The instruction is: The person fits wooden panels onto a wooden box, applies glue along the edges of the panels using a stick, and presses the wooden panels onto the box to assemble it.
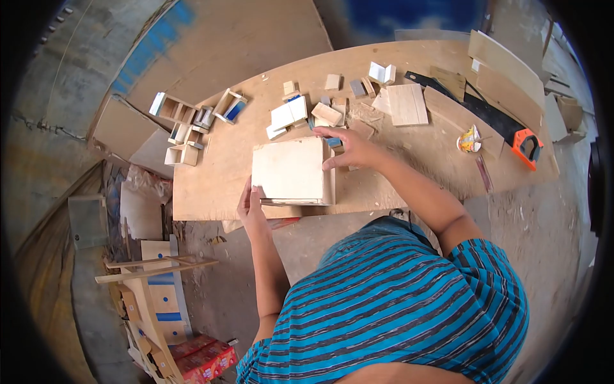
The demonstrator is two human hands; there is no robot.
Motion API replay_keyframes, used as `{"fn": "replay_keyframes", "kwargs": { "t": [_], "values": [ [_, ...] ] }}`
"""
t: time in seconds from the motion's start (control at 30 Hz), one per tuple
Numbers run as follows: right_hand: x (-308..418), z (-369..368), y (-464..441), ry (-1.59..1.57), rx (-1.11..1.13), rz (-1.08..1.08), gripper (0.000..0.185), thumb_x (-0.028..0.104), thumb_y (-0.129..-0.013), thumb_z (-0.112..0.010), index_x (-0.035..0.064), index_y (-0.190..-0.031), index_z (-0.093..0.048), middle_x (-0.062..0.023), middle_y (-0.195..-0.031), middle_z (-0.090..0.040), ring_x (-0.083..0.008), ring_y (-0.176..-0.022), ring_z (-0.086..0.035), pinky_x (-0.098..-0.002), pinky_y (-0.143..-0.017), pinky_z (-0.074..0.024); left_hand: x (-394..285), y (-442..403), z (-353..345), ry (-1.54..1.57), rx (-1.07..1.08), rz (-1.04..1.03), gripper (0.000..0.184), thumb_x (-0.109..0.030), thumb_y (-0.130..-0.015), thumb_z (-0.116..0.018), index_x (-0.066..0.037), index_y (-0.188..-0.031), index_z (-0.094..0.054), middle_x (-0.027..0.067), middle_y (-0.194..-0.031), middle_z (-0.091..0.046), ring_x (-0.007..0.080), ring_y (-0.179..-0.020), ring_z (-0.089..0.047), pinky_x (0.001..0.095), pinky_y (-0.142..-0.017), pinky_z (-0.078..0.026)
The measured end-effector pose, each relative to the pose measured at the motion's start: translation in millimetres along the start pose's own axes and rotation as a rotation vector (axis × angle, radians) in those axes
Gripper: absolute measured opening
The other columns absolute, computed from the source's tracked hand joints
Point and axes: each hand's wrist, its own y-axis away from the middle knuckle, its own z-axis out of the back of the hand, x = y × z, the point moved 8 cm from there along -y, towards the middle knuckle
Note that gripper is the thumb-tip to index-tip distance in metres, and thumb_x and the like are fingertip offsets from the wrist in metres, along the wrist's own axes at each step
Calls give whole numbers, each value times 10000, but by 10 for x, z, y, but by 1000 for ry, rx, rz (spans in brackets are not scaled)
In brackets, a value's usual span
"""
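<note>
A pale wooden box (pixel 289 169) with a flat top stands at the front edge of the plywood table (pixel 211 198). My left hand (pixel 250 203) grips its near left corner, the thumb against the side. At its far right corner, my right hand (pixel 350 147) has its fingers and thumb curved around the edge. The box's underside and the fingertips behind it are hidden. Just beyond it lie a white-topped block (pixel 289 114) and several small wood offcuts, one of them a light block (pixel 327 114).
Small open wooden boxes (pixel 182 155) cluster at the table's left end. A square board (pixel 408 105), a small tub (pixel 469 139) and a handsaw with an orange handle (pixel 527 148) lie on the right. A wooden frame (pixel 150 301) and a red carton (pixel 204 360) stand on the floor at left.
</note>
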Motion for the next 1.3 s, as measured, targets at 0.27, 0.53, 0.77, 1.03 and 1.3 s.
{"fn": "replay_keyframes", "kwargs": {
  "t": [0.27, 0.53, 0.77, 1.03, 1.3],
  "values": [
    [53, 10, -2, 31, 0, -4, 835, 336, -613, -869, 102, -1334, -518, -116, -1289, -570, -224, -1182, -521, -362, -970, -421, -14, 16, -9, 16, -5, 4, 370, -113, -951, -513, 61, -1277, -525, 90, -1182, -610, 138, -1071, -559, 270, -966, -406],
    [41, -5, 11, 30, -3, -21, 833, 337, -611, -871, 115, -1334, -521, -121, -1266, -583, -215, -1158, -530, -354, -950, -429, -13, 17, -10, 19, 8, 3, 367, -104, -953, -506, 59, -1281, -524, 92, -1180, -612, 140, -1077, -559, 263, -958, -408],
    [29, -4, 21, 66, -11, 7, 807, 363, -626, -855, 152, -1332, -526, -122, -1294, -563, -233, -1180, -520, -358, -954, -428, 14, 37, 21, 24, 8, 18, 374, -107, -958, -496, 60, -1292, -512, 100, -1202, -601, 146, -1096, -551, 265, -973, -400],
    [198, 32, 85, 152, -80, 61, 833, 371, -658, -825, 154, -1378, -464, -149, -1378, -486, -288, -1274, -453, -395, -1039, -373, 53, 32, 49, 73, 55, 50, 461, -250, -998, -357, 33, -1347, -461, 144, -1304, -528, 187, -1209, -479, 324, -1032, -348],
    [978, -284, -208, 601, 54, 293, 765, 422, -752, -727, 103, -1384, -438, -168, -1404, -441, -323, -1304, -400, -408, -1088, -298, 216, 107, 251, 172, -10, 24, 474, -148, -948, -464, 31, -1382, -403, 133, -1326, -508, 198, -1203, -490, 322, -1018, -378]
  ]
}}
